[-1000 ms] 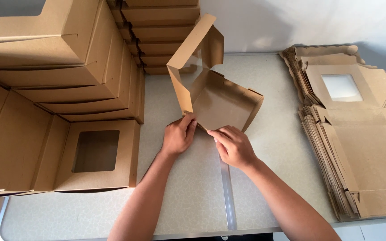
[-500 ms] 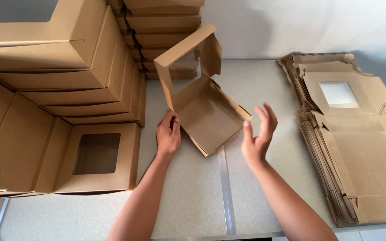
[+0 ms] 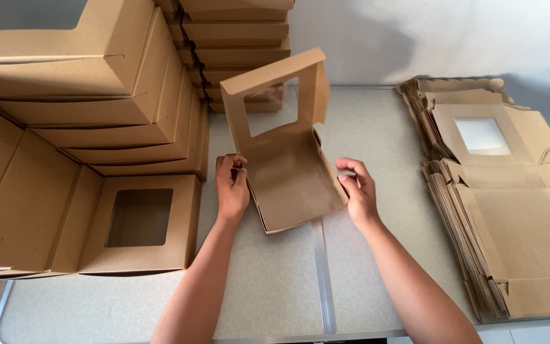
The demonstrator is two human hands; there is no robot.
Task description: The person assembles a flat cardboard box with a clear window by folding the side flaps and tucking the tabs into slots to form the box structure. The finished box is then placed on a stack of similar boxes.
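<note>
A brown cardboard box (image 3: 291,181) with a window lid stands open on the table (image 3: 275,286) in the middle. Its lid (image 3: 275,89) is raised upright at the far side. My left hand (image 3: 232,188) grips the box's left side wall with curled fingers. My right hand (image 3: 356,188) pinches the right side wall near the front corner. The box's base lies flat, slightly turned.
Stacks of assembled window boxes (image 3: 84,108) fill the left side, with one lying on its side (image 3: 140,223). More boxes (image 3: 237,38) are stacked at the back. A pile of flat unfolded box blanks (image 3: 510,204) lies on the right. A seam (image 3: 323,274) runs down the table.
The box has been turned and set down flat with its lid upright. My right hand went from open beside the box to gripping its right wall; my left hand moved onto the left wall.
</note>
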